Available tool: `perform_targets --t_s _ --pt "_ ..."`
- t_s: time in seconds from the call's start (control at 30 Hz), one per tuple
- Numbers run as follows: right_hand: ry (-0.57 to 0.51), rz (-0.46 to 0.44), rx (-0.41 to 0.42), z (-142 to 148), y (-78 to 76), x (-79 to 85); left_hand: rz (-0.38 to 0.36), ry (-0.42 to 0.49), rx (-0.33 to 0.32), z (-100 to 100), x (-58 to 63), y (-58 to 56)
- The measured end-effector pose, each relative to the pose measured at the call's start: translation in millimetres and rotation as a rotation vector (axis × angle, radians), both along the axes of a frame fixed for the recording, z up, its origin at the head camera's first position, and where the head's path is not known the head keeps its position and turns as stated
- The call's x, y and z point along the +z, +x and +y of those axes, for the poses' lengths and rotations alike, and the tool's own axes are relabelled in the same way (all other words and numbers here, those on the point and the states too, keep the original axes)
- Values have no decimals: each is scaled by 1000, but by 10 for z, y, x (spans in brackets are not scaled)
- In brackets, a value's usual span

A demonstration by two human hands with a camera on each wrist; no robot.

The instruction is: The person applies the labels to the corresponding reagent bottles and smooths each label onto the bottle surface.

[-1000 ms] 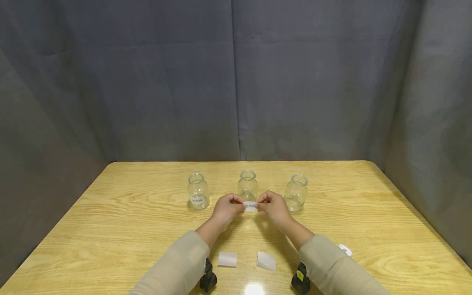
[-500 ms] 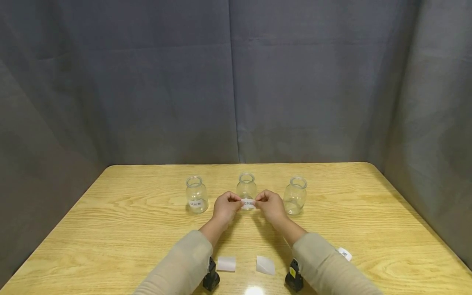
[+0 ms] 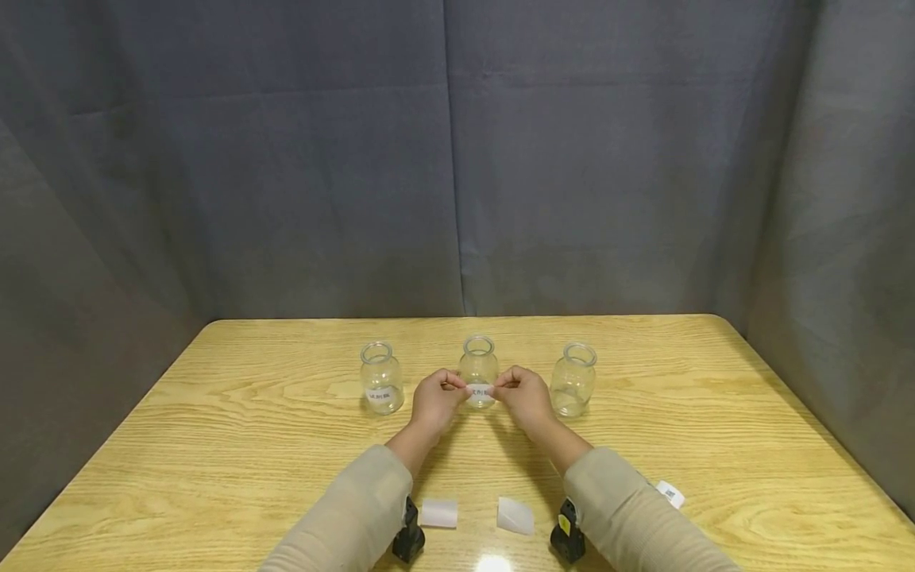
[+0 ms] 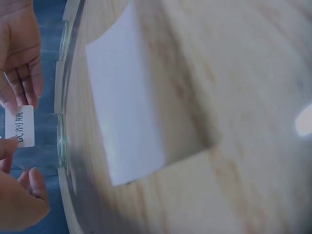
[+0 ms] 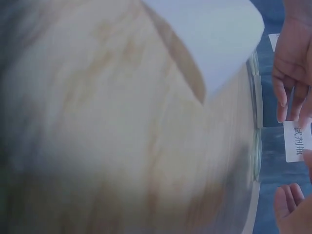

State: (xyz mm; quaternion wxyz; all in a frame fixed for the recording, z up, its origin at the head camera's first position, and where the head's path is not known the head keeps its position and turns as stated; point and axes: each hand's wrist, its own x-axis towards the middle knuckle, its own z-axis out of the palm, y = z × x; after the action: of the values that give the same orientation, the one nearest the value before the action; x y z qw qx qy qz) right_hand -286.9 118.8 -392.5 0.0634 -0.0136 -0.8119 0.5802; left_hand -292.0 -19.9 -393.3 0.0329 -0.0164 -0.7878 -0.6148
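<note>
A small white label (image 3: 480,392) with printed characters lies across the front of the middle glass jar (image 3: 478,365). My left hand (image 3: 434,405) pinches its left end between thumb and forefinger. At the other end my right hand (image 3: 529,403) pinches it the same way. The left wrist view shows the label (image 4: 27,126) in front of the clear jar, fingers at both ends. Whether its whole back touches the glass cannot be seen. To the left stands a jar (image 3: 381,373) bearing a like label; the right jar (image 3: 573,380) shows no label.
Two pale paper pieces, one on the left (image 3: 439,513) and one on the right (image 3: 515,516), lie on the wooden table (image 3: 236,445) between my forearms. A small white printed piece (image 3: 670,494) lies beside my right sleeve. Grey curtains (image 3: 322,175) enclose the back and sides.
Both hands have moved slightly forward, bringing the label from before the middle jar to its front. The last half second shows hardly any movement. The view has shifted slightly.
</note>
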Motion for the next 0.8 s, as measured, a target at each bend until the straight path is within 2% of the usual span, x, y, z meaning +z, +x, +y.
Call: perform_targets --t_s 0.27,0.57,0.8 --pt "12 9 19 9 -14 -6 5 7 -8 -4 -20 -20" --pt "-36 53 -21 -9 -39 -42 2 -4 -2 -17 -26 -27" --pt "21 66 7 28 -78 -31 48 -36 -14 -46 -37 -47"
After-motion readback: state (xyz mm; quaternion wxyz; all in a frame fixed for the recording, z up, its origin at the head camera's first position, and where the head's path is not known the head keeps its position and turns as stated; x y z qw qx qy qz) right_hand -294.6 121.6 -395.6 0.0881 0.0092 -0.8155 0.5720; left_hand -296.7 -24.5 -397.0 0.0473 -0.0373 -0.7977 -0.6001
